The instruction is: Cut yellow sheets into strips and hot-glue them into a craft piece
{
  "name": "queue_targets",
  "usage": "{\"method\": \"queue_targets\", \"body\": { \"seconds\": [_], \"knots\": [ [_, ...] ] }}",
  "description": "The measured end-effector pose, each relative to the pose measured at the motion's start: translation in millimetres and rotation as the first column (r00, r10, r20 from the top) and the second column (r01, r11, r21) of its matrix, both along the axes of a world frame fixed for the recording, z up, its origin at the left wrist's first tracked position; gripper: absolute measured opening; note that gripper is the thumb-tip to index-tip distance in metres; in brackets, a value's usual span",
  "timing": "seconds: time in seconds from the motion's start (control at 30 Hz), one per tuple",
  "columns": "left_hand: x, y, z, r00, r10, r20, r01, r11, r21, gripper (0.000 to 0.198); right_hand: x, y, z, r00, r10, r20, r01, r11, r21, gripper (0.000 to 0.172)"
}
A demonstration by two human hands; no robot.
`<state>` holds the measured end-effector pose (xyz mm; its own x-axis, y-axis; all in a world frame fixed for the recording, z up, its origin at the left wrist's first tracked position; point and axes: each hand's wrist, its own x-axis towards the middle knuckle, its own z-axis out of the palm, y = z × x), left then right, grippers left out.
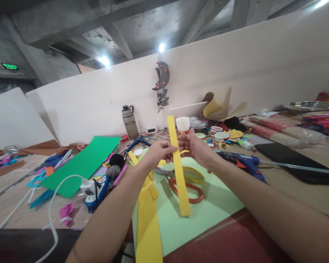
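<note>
A long yellow strip (181, 182) stands nearly upright in front of the hands, its lower end over the light green sheet (208, 223). My left hand (159, 153) pinches the strip near its middle between thumb and fingers. Just right of the strip is my right hand (193, 148), fingers bent toward it and partly hidden behind it; whether they grip anything is unclear. Below lie scissors (199, 193) with red and yellow handles, partly covered by the strip. Further yellow pieces (148, 230) lie along the left side of the sheet.
Left are a green sheet (82, 164), a blue power socket (97, 193) with a white cable, and a black ball. A bottle (130, 122) stands behind. On the right lie a blue glue gun (244, 162), a black tablet-like slab (293, 160) and tape rolls.
</note>
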<state>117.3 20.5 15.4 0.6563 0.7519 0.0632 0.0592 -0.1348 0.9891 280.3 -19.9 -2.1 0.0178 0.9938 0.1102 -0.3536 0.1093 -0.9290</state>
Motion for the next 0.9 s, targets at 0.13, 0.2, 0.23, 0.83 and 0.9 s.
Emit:
{"method": "queue_targets", "body": {
  "seconds": [0.13,0.2,0.23,0.83,0.9],
  "knots": [
    [-3.9,14.3,-2.7,0.957,0.207,0.201,-0.208,0.978,-0.016,0.035,-14.2,-14.2,-2.4,0.921,0.281,0.27,-0.273,0.96,-0.065,0.034],
    [-6.1,19.7,-4.9,0.925,0.291,0.244,-0.289,0.956,-0.043,0.035,-17.7,-20.3,-1.5,0.867,0.305,0.395,-0.276,0.952,-0.13,0.022],
    [-7.0,22.1,-6.2,0.907,0.333,0.258,-0.329,0.942,-0.057,0.035,-18.5,-21.9,-0.9,0.855,0.291,0.429,-0.243,0.956,-0.163,0.019],
    [-17.8,39.5,-6.6,0.634,0.525,0.567,-0.498,0.839,-0.22,0.034,-13.5,-13.3,-6.2,0.79,0.109,0.603,-0.064,0.993,-0.096,0.017],
    [-15.2,36.0,-5.6,0.728,0.45,0.517,-0.4,0.892,-0.213,0.038,-13.0,-12.5,-7.9,0.653,-0.046,0.756,0.042,0.999,0.024,0.023]
  ]
}}
